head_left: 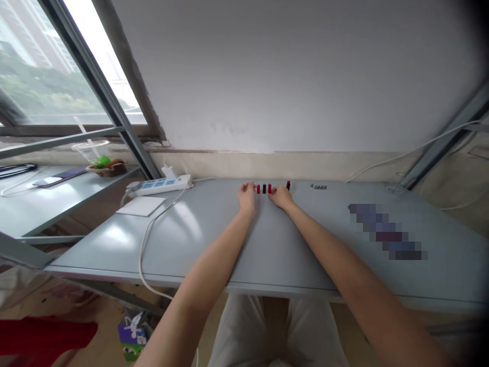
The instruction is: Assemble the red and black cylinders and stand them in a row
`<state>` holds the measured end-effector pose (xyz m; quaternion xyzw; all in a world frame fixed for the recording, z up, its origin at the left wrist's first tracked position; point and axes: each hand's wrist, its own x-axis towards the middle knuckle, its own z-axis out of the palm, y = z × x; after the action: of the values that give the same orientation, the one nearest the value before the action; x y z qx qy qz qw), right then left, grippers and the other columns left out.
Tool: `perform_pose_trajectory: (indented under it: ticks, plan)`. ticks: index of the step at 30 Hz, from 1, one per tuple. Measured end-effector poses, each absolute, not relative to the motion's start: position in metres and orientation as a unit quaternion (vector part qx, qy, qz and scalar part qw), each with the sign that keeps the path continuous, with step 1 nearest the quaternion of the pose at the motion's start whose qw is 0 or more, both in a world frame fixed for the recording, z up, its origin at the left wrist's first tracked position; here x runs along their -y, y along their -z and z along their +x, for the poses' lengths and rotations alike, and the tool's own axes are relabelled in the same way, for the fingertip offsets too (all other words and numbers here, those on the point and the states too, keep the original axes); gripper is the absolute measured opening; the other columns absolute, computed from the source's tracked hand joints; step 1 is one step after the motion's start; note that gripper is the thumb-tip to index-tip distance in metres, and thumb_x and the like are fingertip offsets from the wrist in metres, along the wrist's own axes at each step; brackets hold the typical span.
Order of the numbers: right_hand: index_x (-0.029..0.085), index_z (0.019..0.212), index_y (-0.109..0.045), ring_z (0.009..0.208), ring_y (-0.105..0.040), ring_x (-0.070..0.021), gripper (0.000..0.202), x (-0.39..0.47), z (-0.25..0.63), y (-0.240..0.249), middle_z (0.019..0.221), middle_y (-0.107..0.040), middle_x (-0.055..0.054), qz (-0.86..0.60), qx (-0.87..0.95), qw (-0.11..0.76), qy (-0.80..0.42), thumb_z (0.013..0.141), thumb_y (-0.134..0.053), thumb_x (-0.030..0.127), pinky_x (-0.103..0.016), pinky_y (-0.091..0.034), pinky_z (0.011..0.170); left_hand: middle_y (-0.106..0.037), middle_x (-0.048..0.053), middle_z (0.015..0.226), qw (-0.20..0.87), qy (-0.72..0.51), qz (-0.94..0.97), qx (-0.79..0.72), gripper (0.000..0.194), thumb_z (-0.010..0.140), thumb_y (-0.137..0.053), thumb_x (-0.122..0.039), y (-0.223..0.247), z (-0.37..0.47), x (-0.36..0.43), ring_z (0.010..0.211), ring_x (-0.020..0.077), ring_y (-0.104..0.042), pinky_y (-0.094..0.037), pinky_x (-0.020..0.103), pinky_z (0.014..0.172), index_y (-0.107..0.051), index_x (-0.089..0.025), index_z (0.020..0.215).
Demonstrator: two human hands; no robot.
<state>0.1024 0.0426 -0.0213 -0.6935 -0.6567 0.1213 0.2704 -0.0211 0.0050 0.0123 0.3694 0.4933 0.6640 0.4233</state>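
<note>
Toward the back of the grey desk (198, 255), my left hand (247, 198) has its fingers pinched together beside a small red piece (258, 189). Whatever is between those fingertips is too small to make out. My right hand (281, 196) has closed fingertips at the lower end of a second small red piece (269, 188). A small black piece (264, 188) stands between the two red ones, with narrow gaps on both sides. Just behind my right hand is a red and black piece (288, 185), partly hidden by it.
Several tiny metal parts (320, 187) lie in a row to the right. A white power strip (162, 185), a flat white box (140, 206) and a trailing white cable (143, 244) occupy the left. A blurred patch (385, 232) covers something on the right. A wall (286, 102) rises behind.
</note>
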Motion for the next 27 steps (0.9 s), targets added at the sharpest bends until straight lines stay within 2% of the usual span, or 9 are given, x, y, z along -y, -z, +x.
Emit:
perform_pose_trajectory:
  ticks: [5, 10, 13, 16, 19, 22, 27]
  plan:
    - [0.018, 0.09, -0.064, 0.088, -0.06, -0.0205, 0.022, -0.032, 0.11, 0.016, 0.093, -0.067, -0.008, -0.695, 0.663, 0.255, -0.112, 0.072, -0.063, 0.031, -0.03, -0.043, 0.076, -0.058, 0.004, 0.07, 0.399, -0.66, 0.408, -0.489, 0.009, 0.078, -0.048, -0.018, -0.011, -0.02, -0.009, 0.069, 0.0131, -0.057, -0.043, 0.028, 0.073, -0.05, -0.017, 0.069]
    - [0.019, 0.094, -0.065, 0.083, -0.061, -0.0191, 0.022, -0.009, 0.146, 0.006, 0.089, -0.067, -0.007, -0.698, 0.665, 0.256, -0.074, 0.074, -0.061, 0.027, -0.028, -0.043, 0.074, -0.06, 0.004, 0.069, 0.306, -0.57, 0.6, -0.47, 0.013, 0.08, -0.047, -0.024, -0.01, -0.008, 0.001, 0.067, 0.0136, -0.057, -0.044, 0.027, 0.07, -0.057, -0.017, 0.076]
    - [0.018, 0.093, -0.065, 0.082, -0.06, -0.0181, 0.02, 0.003, 0.172, 0.006, 0.086, -0.067, -0.006, -0.705, 0.647, 0.29, -0.039, 0.077, -0.056, 0.025, -0.028, -0.043, 0.073, -0.064, 0.006, 0.083, 0.219, -0.431, 0.752, -0.448, 0.024, 0.079, -0.049, -0.022, -0.008, 0.005, 0.009, 0.078, 0.0165, -0.059, -0.044, 0.03, 0.078, -0.059, -0.017, 0.1]
    - [0.018, 0.091, -0.066, 0.084, -0.059, -0.0184, 0.019, 0.008, 0.188, 0.011, 0.086, -0.067, -0.006, -0.712, 0.632, 0.305, -0.021, 0.079, -0.051, 0.023, -0.029, -0.043, 0.075, -0.062, 0.01, 0.107, 0.139, -0.296, 0.841, -0.431, 0.052, 0.075, -0.051, -0.017, -0.007, 0.021, 0.013, 0.101, 0.0219, -0.055, -0.04, 0.034, 0.089, -0.045, -0.018, 0.126]
    - [0.017, 0.091, -0.066, 0.09, -0.058, -0.02, 0.02, 0.008, 0.193, 0.017, 0.093, -0.065, -0.008, -0.709, 0.637, 0.303, -0.007, 0.079, -0.05, 0.022, -0.032, -0.042, 0.08, -0.057, 0.016, 0.116, 0.113, -0.23, 0.855, -0.452, 0.065, 0.074, -0.05, -0.014, -0.007, 0.037, 0.01, 0.109, 0.0265, -0.051, -0.038, 0.036, 0.092, -0.032, -0.014, 0.136]
    - [0.018, 0.093, -0.066, 0.1, -0.055, -0.0219, 0.02, 0.007, 0.192, 0.019, 0.103, -0.063, -0.009, -0.701, 0.65, 0.295, 0.011, 0.079, -0.051, 0.022, -0.034, -0.041, 0.086, -0.054, 0.022, 0.117, 0.108, -0.233, 0.836, -0.484, 0.064, 0.076, -0.045, -0.011, -0.004, 0.051, 0.002, 0.11, 0.0295, -0.049, -0.036, 0.038, 0.092, -0.029, -0.009, 0.138]
    - [0.02, 0.099, -0.065, 0.107, -0.052, -0.0215, 0.023, 0.007, 0.19, 0.022, 0.111, -0.061, -0.008, -0.679, 0.68, 0.277, -0.012, 0.079, -0.052, 0.02, -0.036, -0.038, 0.091, -0.056, 0.02, 0.113, 0.097, -0.263, 0.818, -0.502, 0.054, 0.078, -0.04, -0.006, 0.002, 0.061, -0.011, 0.109, 0.0277, -0.048, -0.035, 0.038, 0.091, -0.039, -0.011, 0.131]
